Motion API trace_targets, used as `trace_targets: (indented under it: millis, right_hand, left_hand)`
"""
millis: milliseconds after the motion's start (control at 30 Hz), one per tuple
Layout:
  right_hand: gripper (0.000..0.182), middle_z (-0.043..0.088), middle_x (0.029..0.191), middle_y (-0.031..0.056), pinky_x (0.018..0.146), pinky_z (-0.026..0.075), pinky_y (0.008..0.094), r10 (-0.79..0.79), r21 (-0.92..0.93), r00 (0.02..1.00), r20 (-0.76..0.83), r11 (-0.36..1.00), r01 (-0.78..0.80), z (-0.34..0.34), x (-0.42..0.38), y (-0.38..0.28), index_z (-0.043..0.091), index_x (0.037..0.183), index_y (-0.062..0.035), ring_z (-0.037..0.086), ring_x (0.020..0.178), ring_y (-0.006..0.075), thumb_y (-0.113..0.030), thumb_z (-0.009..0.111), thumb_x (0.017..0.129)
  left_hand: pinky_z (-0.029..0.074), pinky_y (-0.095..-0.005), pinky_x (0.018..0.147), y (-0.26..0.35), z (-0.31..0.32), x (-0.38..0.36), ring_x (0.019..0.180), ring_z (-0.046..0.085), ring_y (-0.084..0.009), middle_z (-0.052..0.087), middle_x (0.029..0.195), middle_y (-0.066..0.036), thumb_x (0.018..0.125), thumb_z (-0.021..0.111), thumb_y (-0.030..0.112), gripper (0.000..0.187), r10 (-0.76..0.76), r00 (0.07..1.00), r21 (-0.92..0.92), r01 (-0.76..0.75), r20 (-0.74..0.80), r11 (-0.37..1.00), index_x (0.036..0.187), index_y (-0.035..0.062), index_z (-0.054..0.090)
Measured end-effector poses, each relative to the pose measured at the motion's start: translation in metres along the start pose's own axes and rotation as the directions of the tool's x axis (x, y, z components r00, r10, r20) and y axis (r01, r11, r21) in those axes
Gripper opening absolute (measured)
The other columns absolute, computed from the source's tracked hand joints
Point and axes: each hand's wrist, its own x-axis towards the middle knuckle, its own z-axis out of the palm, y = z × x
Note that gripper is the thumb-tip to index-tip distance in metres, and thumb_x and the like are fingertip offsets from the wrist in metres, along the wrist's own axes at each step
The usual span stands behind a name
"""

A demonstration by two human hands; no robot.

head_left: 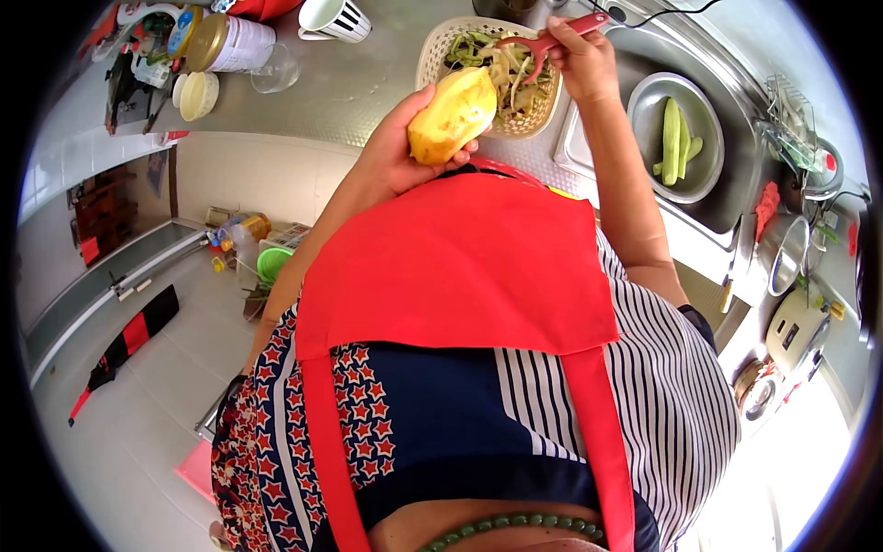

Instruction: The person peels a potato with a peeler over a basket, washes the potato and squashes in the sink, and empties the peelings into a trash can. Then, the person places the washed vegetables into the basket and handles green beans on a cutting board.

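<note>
My left hand (pixel 402 147) is wrapped round a peeled yellow potato (pixel 452 116), with a few brownish patches on its surface. In my right hand (pixel 584 63) is a red peeler (pixel 544 44), its forked head over the basket and apart from the potato. Below both hands stands a cream woven plastic basket (pixel 430 57) on the metal counter. Green and pale brown peelings (pixel 509 74) lie in it. The potato hides part of the basket's near left side.
Peeled green gourds (pixel 674 143) lie in a metal bowl (pixel 714 175) inside the sink (pixel 635 55) at right. A striped mug (pixel 335 18), a glass (pixel 276 71) and a can (pixel 230 44) stand left on the counter. A red-black umbrella (pixel 136 336) lies on the floor.
</note>
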Motion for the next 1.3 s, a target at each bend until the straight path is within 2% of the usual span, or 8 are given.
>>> trace_targets:
  millis: [267, 300, 400, 533, 567, 667, 1133, 1300]
  right_hand:
    - [0.012, 0.063, 0.074, 0.0104, 0.046, 0.037, 0.0205, 0.052, 0.137, 0.999, 0.01, 0.989, -0.053, -0.009, -0.008, 0.005, 0.059, 0.087, 0.0011, 0.048, 0.052, 0.0092, -0.01, 0.063, 0.083]
    - [0.013, 0.062, 0.073, 0.0101, 0.046, 0.037, 0.0205, -0.07, -0.176, 0.996, -0.051, 0.983, 0.06, -0.001, -0.015, -0.001, 0.059, 0.086, 0.0011, 0.048, 0.052, 0.0086, -0.011, 0.064, 0.083]
    - [0.013, 0.062, 0.072, 0.0091, 0.046, 0.037, 0.0203, -0.029, 0.01, 0.998, -0.054, 1.0, 0.029, 0.01, -0.02, -0.011, 0.06, 0.084, 0.0007, 0.048, 0.051, 0.0081, -0.012, 0.064, 0.083]
    - [0.014, 0.062, 0.072, 0.0079, 0.043, 0.035, 0.0184, 0.105, 0.126, 0.969, 0.224, 0.983, -0.136, 0.04, -0.045, -0.02, 0.06, 0.084, -0.0025, 0.047, 0.048, 0.0068, -0.017, 0.061, 0.085]
    - [0.013, 0.062, 0.068, 0.0048, 0.042, 0.038, 0.0175, 0.18, 0.145, 0.956, 0.233, 0.965, -0.217, 0.052, -0.054, -0.023, 0.062, 0.081, -0.0034, 0.05, 0.049, 0.0061, -0.016, 0.066, 0.081]
    - [0.016, 0.063, 0.07, 0.005, 0.042, 0.038, 0.018, 0.178, 0.08, 0.922, 0.343, 0.973, -0.217, 0.074, -0.069, -0.013, 0.062, 0.084, -0.0015, 0.05, 0.049, 0.0059, -0.017, 0.067, 0.081]
    - [0.019, 0.061, 0.068, 0.0056, 0.04, 0.036, 0.0186, 0.231, 0.12, 0.922, 0.312, 0.953, -0.279, 0.054, -0.045, -0.008, 0.061, 0.084, 0.0015, 0.05, 0.049, 0.007, -0.015, 0.069, 0.079]
    - [0.018, 0.06, 0.069, 0.0076, 0.04, 0.032, 0.0183, 0.159, 0.003, 0.956, 0.248, 0.986, -0.165, 0.057, -0.046, -0.017, 0.059, 0.087, 0.0008, 0.046, 0.047, 0.0075, -0.016, 0.065, 0.083]
  left_hand:
    - [0.048, -0.0363, 0.074, -0.004, 0.0, 0.001, 0.093, 0.049, -0.0304, 0.047, 0.118, -0.015, 0.092, 0.04, 0.045, 0.054, 0.037, 0.999, -0.148, -0.034, 0.015, 0.988, 0.129, 0.0069, 0.039]
    - [0.048, -0.0366, 0.075, -0.005, 0.002, 0.002, 0.094, 0.049, -0.0307, 0.047, 0.118, -0.016, 0.092, 0.041, 0.045, 0.053, 0.035, 0.999, -0.152, -0.04, -0.031, 0.988, 0.129, 0.0065, 0.04]
    - [0.048, -0.0373, 0.076, -0.004, 0.009, 0.004, 0.096, 0.05, -0.0315, 0.048, 0.116, -0.016, 0.091, 0.043, 0.042, 0.05, 0.031, 0.992, -0.17, -0.052, -0.124, 0.984, 0.126, 0.0054, 0.042]
    - [0.049, -0.038, 0.076, -0.003, 0.006, 0.007, 0.094, 0.052, -0.0308, 0.051, 0.112, -0.016, 0.089, 0.044, 0.038, 0.047, 0.021, 0.99, -0.199, -0.048, -0.137, 0.979, 0.121, 0.004, 0.046]
    - [0.05, -0.038, 0.075, -0.003, 0.006, 0.008, 0.093, 0.053, -0.0304, 0.052, 0.111, -0.015, 0.089, 0.045, 0.038, 0.046, 0.023, 0.99, -0.198, -0.05, -0.136, 0.979, 0.12, 0.0035, 0.047]
    - [0.051, -0.0378, 0.072, -0.003, 0.007, 0.01, 0.086, 0.056, -0.0289, 0.055, 0.106, -0.014, 0.088, 0.044, 0.04, 0.046, 0.085, 0.974, -0.078, -0.103, -0.208, 0.992, 0.116, 0.0028, 0.05]
    - [0.048, -0.0352, 0.067, -0.006, 0.005, 0.005, 0.081, 0.054, -0.0295, 0.054, 0.101, -0.016, 0.088, 0.047, 0.039, 0.046, 0.004, 0.986, -0.121, -0.024, -0.165, 0.992, 0.116, 0.0018, 0.045]
    - [0.047, -0.0345, 0.066, -0.005, 0.009, 0.002, 0.082, 0.051, -0.0283, 0.051, 0.102, -0.016, 0.088, 0.046, 0.038, 0.046, 0.008, 0.989, -0.093, -0.022, -0.149, 0.995, 0.117, 0.0025, 0.042]
